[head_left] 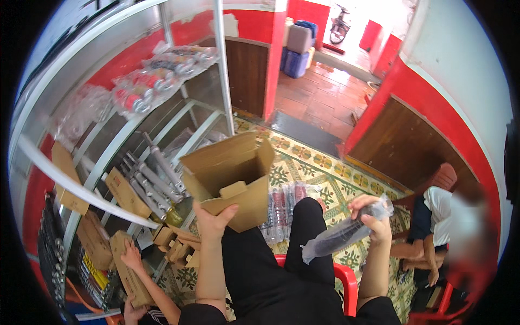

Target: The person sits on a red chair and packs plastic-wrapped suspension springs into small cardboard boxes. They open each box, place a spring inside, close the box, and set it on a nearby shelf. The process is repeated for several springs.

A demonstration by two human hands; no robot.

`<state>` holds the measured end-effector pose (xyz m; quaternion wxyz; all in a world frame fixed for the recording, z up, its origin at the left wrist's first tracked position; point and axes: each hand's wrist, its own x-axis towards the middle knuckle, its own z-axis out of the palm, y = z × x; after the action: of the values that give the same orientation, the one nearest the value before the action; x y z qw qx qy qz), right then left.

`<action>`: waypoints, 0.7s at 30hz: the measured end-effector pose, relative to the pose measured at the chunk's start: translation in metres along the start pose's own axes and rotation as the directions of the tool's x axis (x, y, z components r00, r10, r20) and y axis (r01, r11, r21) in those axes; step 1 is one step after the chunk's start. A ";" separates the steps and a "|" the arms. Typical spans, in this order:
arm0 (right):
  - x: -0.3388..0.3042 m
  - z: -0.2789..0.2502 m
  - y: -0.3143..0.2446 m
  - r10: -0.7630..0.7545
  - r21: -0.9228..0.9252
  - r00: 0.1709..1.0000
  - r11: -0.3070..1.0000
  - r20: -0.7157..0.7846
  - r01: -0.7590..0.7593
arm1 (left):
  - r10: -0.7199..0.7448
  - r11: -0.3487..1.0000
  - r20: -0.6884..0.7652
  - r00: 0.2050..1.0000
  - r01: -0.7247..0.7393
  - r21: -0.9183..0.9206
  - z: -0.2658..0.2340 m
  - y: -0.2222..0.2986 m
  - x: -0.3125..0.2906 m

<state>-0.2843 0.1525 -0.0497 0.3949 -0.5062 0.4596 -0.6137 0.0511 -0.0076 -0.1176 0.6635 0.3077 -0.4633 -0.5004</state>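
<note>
1. Right now, our left hand grips the open cardboard box at its near side, thumb pressed against the outer wall.
2. Our right hand wraps its fingers around a dark, elongated part (sleeved in clear plastic) above our right thigh, outside the box.
3. More wrapped parts lie on the patterned floor between our knees.
4. Leftward, a co-worker's hand touches a long carton.
</note>
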 end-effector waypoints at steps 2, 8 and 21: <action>0.002 0.002 0.005 -0.013 0.036 1.000 0.999 0.021 0.012 | -0.003 1.000 0.061 0.998 0.003 0.006 0.000 0.007 0.003; 0.002 0.008 0.012 0.037 0.185 0.999 0.982 -0.009 -0.034 | 0.028 0.999 0.143 0.989 -0.031 0.014 -0.003 0.011 0.010; 0.011 0.021 -0.050 -0.071 0.279 0.926 0.942 -0.370 0.184 | 0.085 0.986 0.164 0.983 -0.107 0.125 0.005 0.004 0.005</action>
<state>-0.2664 0.1523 0.0023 0.3385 -0.3482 0.3872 -0.7837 0.0487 -0.0110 -0.1108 0.6259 0.2880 -0.5613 -0.4585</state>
